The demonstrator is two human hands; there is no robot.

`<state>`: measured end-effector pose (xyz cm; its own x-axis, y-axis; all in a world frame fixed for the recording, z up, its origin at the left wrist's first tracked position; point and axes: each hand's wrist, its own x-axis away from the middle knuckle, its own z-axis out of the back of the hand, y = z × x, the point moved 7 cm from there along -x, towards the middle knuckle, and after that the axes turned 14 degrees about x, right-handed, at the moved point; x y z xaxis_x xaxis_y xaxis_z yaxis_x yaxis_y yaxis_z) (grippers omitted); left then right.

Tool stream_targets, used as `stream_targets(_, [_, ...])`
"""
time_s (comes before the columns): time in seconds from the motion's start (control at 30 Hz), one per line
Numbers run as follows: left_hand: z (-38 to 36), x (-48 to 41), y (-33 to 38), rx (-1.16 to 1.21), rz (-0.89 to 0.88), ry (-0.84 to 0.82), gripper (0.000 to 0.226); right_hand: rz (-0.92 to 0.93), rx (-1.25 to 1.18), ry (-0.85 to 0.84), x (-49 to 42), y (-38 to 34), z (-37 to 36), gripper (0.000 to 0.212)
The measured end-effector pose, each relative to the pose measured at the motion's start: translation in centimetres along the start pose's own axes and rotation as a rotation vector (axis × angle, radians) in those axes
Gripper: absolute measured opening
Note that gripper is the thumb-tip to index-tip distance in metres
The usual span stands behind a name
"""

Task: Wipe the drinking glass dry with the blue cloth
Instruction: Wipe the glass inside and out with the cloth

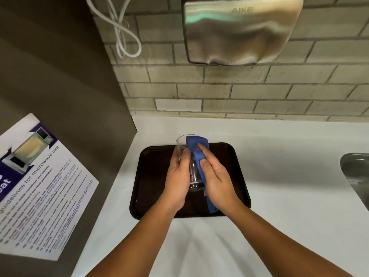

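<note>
A clear drinking glass (192, 172) is held tilted over a dark brown tray (148, 176), its mouth pointing away from me. My left hand (177, 176) wraps the glass's left side. A blue cloth (196, 148) is draped along the glass's right side from rim to base, one end hanging down below my palm. My right hand (216, 176) presses the cloth flat against the glass, with fingers on top of it. The right wall of the glass is hidden by cloth and hand.
The tray lies on a white counter (279, 176). A steel sink (355, 172) sits at the right edge. A grey side panel with a microwave-guideline poster (40, 186) stands on the left. On the tiled wall above hang a hand dryer (239, 31) and a white cable (123, 33).
</note>
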<state>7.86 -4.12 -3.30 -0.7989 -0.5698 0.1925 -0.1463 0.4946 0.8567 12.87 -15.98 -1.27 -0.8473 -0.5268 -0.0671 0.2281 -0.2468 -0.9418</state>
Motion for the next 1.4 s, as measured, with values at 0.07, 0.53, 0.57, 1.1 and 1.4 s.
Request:
stream_targets(0.07, [0.0,0.2,-0.4,0.017,0.019,-0.003,0.038,-0.15,-0.19,0.019,-0.7,0.5,0.4,0.04])
stream_targets(0.53, [0.6,1.2,-1.1,0.057,0.064,0.022,0.048,-0.103,-0.083,-0.016,-1.0,-0.8,0.3,0.038])
stream_targets(0.57, [0.4,1.3,-1.3,0.092,0.093,0.019,0.055,-0.195,-0.13,-0.014,-1.7,-0.4,0.6,0.034])
stream_targets(1.1, [0.6,1.0,0.6,0.128,0.025,0.048,0.045,-0.107,-0.004,-0.078,-1.3,-1.3,-0.6,0.038])
stream_targets(1.4, [0.3,1.0,1.0,0.102,-0.024,0.028,0.045,-0.11,-0.058,-0.072,-1.5,-1.3,-0.3,0.037])
